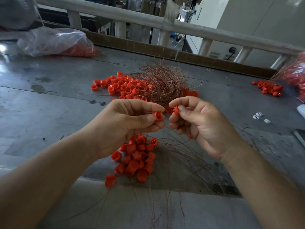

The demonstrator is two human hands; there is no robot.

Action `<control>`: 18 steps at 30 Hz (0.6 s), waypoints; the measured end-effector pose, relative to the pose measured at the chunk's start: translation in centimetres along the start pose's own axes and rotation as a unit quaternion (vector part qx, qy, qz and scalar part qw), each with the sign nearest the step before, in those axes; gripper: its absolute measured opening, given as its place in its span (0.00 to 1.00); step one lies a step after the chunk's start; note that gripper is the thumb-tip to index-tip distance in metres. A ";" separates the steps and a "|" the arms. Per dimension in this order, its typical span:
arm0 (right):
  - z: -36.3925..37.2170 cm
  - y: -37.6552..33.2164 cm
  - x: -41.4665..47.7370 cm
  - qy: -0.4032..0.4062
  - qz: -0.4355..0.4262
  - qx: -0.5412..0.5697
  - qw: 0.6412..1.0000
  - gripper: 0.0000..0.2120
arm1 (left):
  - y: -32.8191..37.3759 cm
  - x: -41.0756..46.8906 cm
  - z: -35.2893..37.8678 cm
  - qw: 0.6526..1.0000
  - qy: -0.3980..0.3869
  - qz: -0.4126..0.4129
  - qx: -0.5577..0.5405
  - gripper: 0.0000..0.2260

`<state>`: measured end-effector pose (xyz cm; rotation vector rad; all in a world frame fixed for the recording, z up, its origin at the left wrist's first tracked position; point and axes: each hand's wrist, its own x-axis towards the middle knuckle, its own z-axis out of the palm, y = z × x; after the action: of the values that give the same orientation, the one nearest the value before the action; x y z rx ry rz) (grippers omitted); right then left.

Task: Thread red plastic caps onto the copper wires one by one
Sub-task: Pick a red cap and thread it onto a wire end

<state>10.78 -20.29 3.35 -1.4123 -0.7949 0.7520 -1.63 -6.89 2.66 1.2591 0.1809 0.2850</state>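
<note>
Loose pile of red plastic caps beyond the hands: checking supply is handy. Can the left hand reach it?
Probably yes: nothing stands between the left hand and the pile of red plastic caps; the copper wire tangle covers only its right side. That hand pinches one red cap.

A single wide-angle camera sits on the person's head and looks forward and down along both forearms. The left hand [128, 123] and right hand [203, 126] are close below it at mid-frame. Beyond them the grey table [49, 96] runs away to a railing [132, 16] across the top, bowed by the lens.
</note>
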 end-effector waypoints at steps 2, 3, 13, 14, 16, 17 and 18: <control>0.0 -0.1 0.0 -0.010 0.013 0.012 1.000 0.06 | 0.1 0.0 -0.1 1.000 0.001 -0.001 0.000 0.11; 0.1 -0.1 -0.1 -0.015 0.017 0.012 1.000 0.08 | 0.1 0.0 -0.1 1.000 0.002 -0.002 0.000 0.11; 1.7 0.3 -0.7 0.048 -0.179 -0.224 0.957 0.08 | -0.2 0.1 0.3 0.998 0.031 0.024 0.044 0.09; 1.8 0.5 -0.8 0.052 -0.189 -0.227 0.954 0.09 | -0.2 0.0 0.3 0.998 0.031 0.025 0.046 0.09; 2.1 0.6 -0.9 0.056 -0.192 -0.223 0.954 0.12 | -0.2 0.0 0.4 0.998 0.032 0.025 0.041 0.09; 2.2 0.6 -0.9 0.058 -0.191 -0.229 0.953 0.12 | -0.2 0.0 0.4 0.998 0.034 0.025 0.038 0.09; 2.2 0.6 -0.9 0.061 -0.191 -0.235 0.951 0.12 | -0.2 0.1 0.4 0.998 0.036 0.024 0.038 0.09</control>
<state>8.41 -19.84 2.71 -1.6360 -1.1598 0.1738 -1.44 -7.27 2.53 1.3303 0.2244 0.3686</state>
